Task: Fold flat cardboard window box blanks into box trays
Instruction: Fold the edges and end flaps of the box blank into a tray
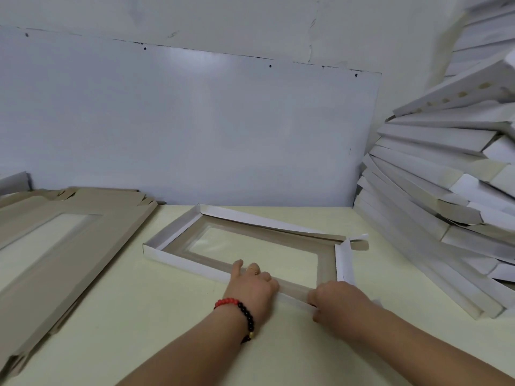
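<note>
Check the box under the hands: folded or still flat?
Partly folded: the box has left and far walls raised; right flap loose.

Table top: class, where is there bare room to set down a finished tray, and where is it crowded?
Free: the table between the flat blanks and the left hand; also the strip behind the half-folded tray, by the wall. Crowded: right side, under the folded-tray stack.

Pale yellow table [117, 316]; grey wall panel [195, 129] behind, dark screw holes along top edge.

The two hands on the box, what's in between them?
In the head view, only the tray's near wall runs between the left hand and the right hand, both on it.
</note>
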Motion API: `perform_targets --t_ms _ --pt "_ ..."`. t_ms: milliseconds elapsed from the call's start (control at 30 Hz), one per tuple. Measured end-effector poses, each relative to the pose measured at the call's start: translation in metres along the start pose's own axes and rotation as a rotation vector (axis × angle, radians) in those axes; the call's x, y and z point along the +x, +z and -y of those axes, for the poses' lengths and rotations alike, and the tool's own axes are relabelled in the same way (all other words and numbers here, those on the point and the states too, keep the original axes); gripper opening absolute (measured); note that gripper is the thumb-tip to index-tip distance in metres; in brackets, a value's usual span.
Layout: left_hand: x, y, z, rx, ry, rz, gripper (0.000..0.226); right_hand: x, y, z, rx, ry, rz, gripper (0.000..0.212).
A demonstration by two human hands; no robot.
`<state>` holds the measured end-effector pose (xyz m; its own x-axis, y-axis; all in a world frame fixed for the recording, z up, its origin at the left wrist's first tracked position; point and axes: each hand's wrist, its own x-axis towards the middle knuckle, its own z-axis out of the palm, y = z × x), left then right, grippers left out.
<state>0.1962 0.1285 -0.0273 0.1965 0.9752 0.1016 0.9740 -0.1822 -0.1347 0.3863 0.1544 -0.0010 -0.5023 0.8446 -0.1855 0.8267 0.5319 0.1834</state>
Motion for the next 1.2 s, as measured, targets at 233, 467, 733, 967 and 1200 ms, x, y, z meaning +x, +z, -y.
perform_targets --t_ms 233,467,733,967,1200 --pt "0.004 -0.009 -0.013 -0.050 -0.007 -0.016 0.031 -0.004 -0.009 0.034 0.022 0.007 -0.006 0.018" --pt "-0.008 0.001 -0.022 -0.243 -0.089 -0.016 0.023 -0.014 -0.044 0.028 0.344 -0.174 0.133 0.020" --pt "-0.014 0.001 0.044 -0.263 -0.147 0.013 0.034 -0.037 -0.030 -0.026 0.153 -0.172 0.223 0.046" --pt "-0.033 -0.001 0.047 -0.217 0.248 -0.003 0.033 -0.024 -0.001 -0.004 0.171 -0.200 -0.110 0.017" --pt "-0.083 0.007 0.039 -0.264 0.351 -0.238 0.017 -0.026 0.021 0.005 0.061 -0.285 -0.271 0.029"
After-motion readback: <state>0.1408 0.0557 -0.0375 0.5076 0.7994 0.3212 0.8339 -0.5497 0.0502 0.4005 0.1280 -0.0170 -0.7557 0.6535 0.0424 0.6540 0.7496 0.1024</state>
